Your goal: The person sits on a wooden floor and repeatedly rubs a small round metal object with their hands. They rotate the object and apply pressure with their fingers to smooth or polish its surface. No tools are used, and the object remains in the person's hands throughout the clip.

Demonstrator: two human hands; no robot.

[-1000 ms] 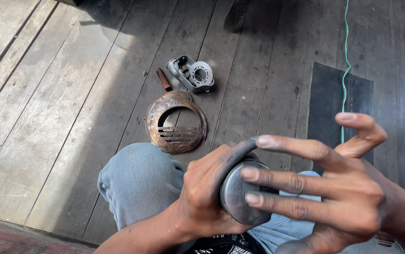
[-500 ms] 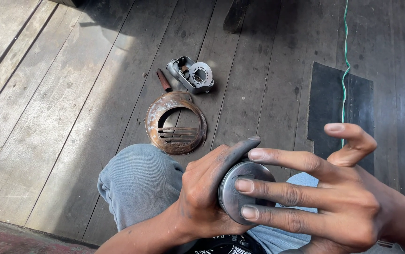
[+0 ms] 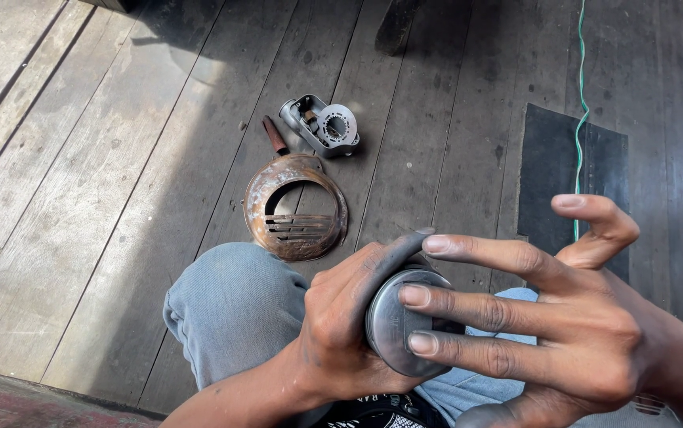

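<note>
A round grey metal housing (image 3: pixel 401 333) is being held above the person's lap, over the jeans-clad knee (image 3: pixel 230 317), with its flat closed face turned up towards the camera. It is being gripped by the left hand (image 3: pixel 341 333), whose fingers are being wrapped around the rim from the left, the soot-darkened forefinger lying along the upper edge. The right hand (image 3: pixel 563 333) is being kept open and is clasping nothing: its fingers (image 3: pixel 484 313) are being spread flat across the face, two fingertips touching the metal, one pointing just past the top edge, while the forefinger is being curled up and away from the part.

The grasp is judged to be one-sided. Since the housing is being carried by the left hand alone, with the right only resting on it, a slip could be caused by greasy fingers on smooth metal, and the part would probably be dropped onto the knee or the wooden floor (image 3: pixel 80 198). Too hard a push from the flat fingers could also tip it out of the left grasp.

Both wrists are being bent inward, the forearms converging low in the view.

On the floor ahead, well apart from the hands, a rusty ring-shaped cover with a slotted grille (image 3: pixel 295 208) is lying, with a small grey motor casing (image 3: pixel 322 125) just beyond it and a thin green wire (image 3: pixel 580 119) trailing to the right.
</note>
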